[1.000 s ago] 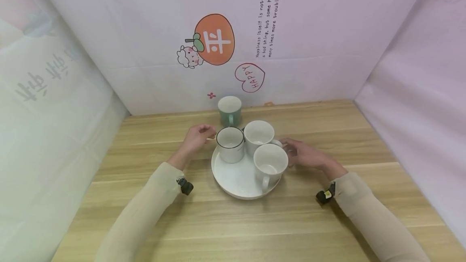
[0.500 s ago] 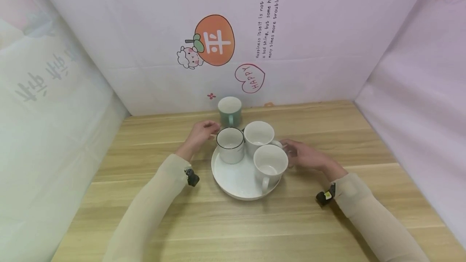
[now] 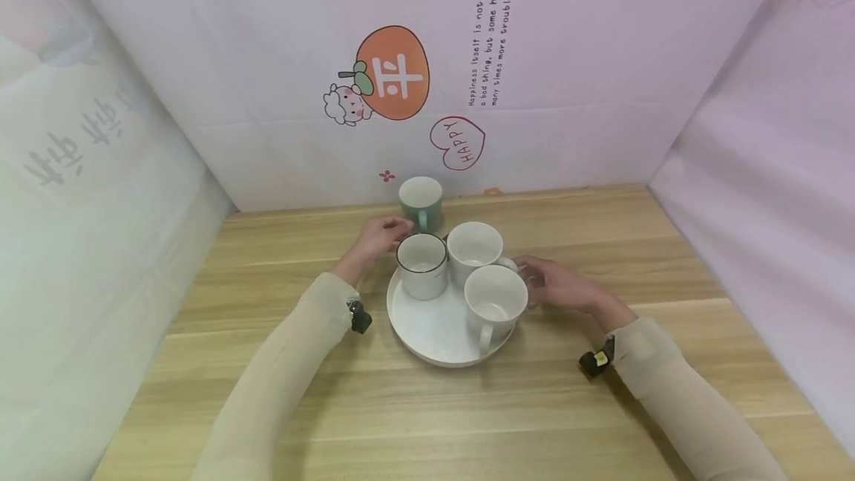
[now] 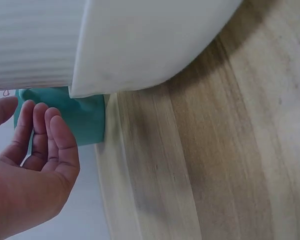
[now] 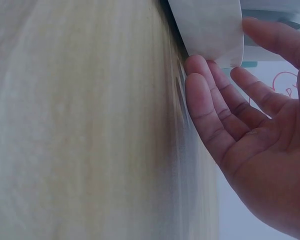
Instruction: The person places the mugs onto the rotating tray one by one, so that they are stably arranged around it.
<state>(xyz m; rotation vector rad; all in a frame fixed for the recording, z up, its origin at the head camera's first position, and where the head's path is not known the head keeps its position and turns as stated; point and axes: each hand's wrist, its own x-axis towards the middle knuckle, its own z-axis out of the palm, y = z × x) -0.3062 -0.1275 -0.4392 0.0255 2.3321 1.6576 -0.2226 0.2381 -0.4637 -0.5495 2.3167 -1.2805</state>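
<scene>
A round white plate [image 3: 434, 332] bears three white mugs: a black-rimmed mug [image 3: 424, 280] at left, a plain mug [image 3: 467, 251] behind, and another plain mug [image 3: 494, 310] at front right. Behind them a teal mug [image 3: 422, 215] stands on the table, its handle facing me. My left hand [image 3: 375, 240] reaches past the plate beside the teal mug; in the left wrist view its fingers [image 4: 65, 135] are loosely bent and hold nothing. My right hand [image 3: 564, 286] holds the plate's right side, thumb at the rim and fingertips at the lower edge in the right wrist view.
The wooden table [image 3: 401, 421] extends toward me and to both sides. A white printed cloth [image 3: 568, 95] rises directly behind the teal mug, and white cloths also hang at left and right.
My left hand has moved forward and to the right, from beside the black-rimmed mug toward the teal mug. The right hand, plate and mugs have stayed in place.
</scene>
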